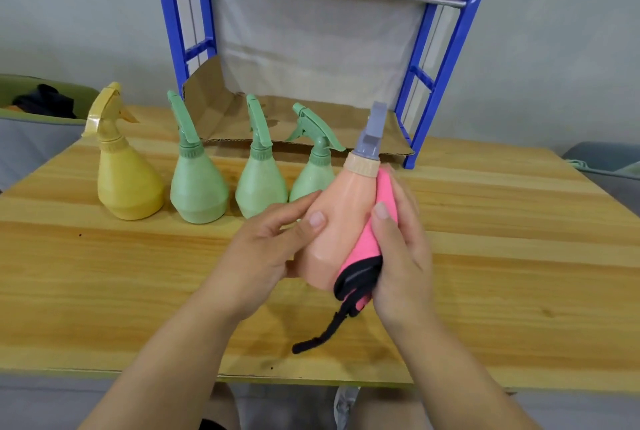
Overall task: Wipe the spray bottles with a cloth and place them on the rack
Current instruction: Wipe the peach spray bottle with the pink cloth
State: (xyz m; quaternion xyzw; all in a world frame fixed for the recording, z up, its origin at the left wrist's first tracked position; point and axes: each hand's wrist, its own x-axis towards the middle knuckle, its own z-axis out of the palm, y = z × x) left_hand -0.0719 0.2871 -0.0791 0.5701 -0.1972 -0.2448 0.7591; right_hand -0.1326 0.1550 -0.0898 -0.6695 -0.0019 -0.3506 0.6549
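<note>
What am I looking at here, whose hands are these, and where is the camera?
There is no machine: these are a person's bare hands, filmed by one camera worn on the head, looking down. The left hand grips a peach plastic spray bottle with a grey trigger, over a wooden table. The right hand holds a pink cloth with black edging against its side. Standing on the table behind are a yellow plastic spray bottle and three pale green plastic spray bottles. Behind them stands a blue metal rack, its lower shelf lined with brown cardboard.
</note>
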